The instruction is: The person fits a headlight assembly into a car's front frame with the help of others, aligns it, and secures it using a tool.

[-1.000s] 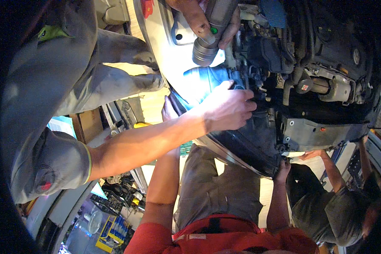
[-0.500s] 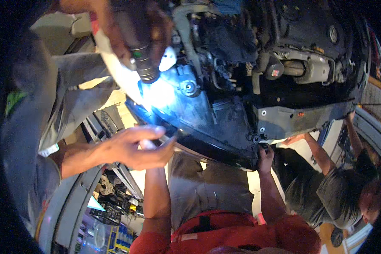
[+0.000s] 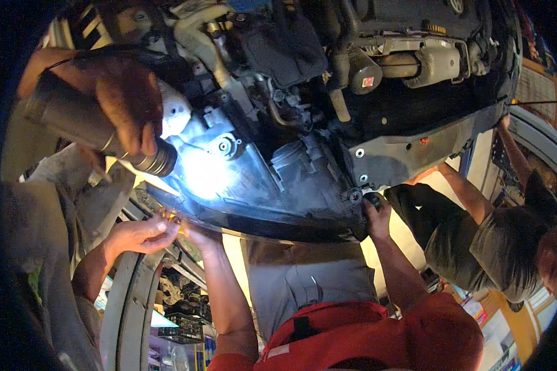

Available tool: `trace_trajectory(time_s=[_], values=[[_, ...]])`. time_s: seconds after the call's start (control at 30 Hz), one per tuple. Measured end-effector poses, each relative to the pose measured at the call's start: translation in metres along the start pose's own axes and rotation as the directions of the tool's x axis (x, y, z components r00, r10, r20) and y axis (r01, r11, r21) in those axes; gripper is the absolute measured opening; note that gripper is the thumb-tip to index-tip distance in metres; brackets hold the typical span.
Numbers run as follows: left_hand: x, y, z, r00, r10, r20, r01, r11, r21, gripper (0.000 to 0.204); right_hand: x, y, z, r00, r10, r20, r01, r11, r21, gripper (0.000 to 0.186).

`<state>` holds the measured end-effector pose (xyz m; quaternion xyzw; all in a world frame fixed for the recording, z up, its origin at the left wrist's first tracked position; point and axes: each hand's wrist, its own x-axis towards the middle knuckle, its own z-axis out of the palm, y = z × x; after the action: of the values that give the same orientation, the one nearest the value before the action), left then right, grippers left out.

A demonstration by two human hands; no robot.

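Observation:
A dark headlight assembly (image 3: 272,226) lies along the car's front corner, its back lit white by a lamp. At its right end, my right hand (image 3: 378,217) closes round the corner beside a round mount. Under its left edge is my left hand (image 3: 201,235), mostly hidden, so its fingers do not show. Next to it a co-worker's hand (image 3: 143,235) has its fingertips at a small yellow item (image 3: 174,217) that I cannot make out. Another hand (image 3: 127,102), at the upper left, holds a black flashlight (image 3: 68,114) aimed at the headlight's back.
Beyond the headlight lies the open engine bay with hoses and a metal canister (image 3: 436,65). A grey front crossbar (image 3: 408,151) runs to the right. A crouching person (image 3: 507,241) reaches to its underside. At the lower left stand a grey body panel (image 3: 127,303) and a black crate (image 3: 182,328).
The view has shifted, with the engine bay farther left. The flashlight has swung down leftward. The co-worker's hand has drawn back from the headlight's front to beside my left hand.

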<state>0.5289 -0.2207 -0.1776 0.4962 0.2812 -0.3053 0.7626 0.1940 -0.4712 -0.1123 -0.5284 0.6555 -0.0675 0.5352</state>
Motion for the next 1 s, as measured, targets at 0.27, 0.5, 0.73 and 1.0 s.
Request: trace_trajectory(time_s=[0.27,0.5,0.73,1.0], values=[[-0.006,0.005,0.022,0.997,0.079,-0.019,-0.078,0.997,0.025,0.047,0.010,0.004,0.007,0.999,-0.038,-0.012,0.038,0.998,0.045,0.020],[-0.018,0.010,0.090,0.907,0.080,-0.414,-0.038,0.993,0.108,0.058,0.018,0.012,0.010,0.996,-0.088,-0.005,0.087,0.996,-0.025,0.014],[0.003,-0.005,0.006,0.997,0.055,-0.054,-0.054,0.998,0.014,0.051,0.000,0.011,0.002,0.989,-0.149,-0.023,0.148,0.987,-0.062,0.015],[0.002,-0.013,0.012,0.975,0.211,-0.067,-0.216,0.974,-0.073,0.046,0.012,0.031,-0.006,0.991,-0.135,0.001,0.135,0.988,-0.076,0.019]])
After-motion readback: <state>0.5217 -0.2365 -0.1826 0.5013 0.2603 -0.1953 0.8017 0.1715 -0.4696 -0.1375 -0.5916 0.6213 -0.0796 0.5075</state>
